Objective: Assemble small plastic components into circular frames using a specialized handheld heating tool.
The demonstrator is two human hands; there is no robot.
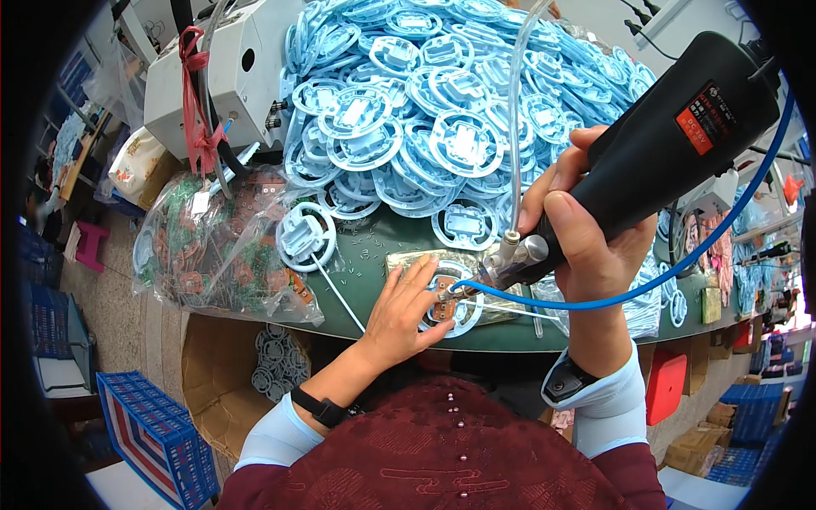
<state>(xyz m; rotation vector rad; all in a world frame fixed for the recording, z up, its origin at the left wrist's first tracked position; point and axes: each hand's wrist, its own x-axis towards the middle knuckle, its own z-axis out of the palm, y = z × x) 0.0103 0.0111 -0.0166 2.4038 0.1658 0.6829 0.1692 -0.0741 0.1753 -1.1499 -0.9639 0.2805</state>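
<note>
My right hand (pixel 595 246) is wrapped round a black electric screwdriver (pixel 671 140), tilted with its metal nose down to the left. Its tip meets a small brown circuit board (pixel 443 311) lying in a light-blue plastic ring part (pixel 467 323). From the left, my left hand (pixel 398 308) holds that part against the bench, fingers along its upper side and thumb at its lower edge. A clear tube (pixel 516 110) rises from the metal fitting at the screwdriver's nose. A thin blue hose (pixel 663 285) curves to the tip, which it partly hides.
Behind my hands rises a large heap of light-blue ring parts (pixel 465 143). A clear bag of circuit boards (pixel 225 246) lies at the left, below a white machine box (pixel 217 81). Loose screws (pixel 364 255) dot the green bench (pixel 348 293). A cardboard box (pixel 212 374) stands below.
</note>
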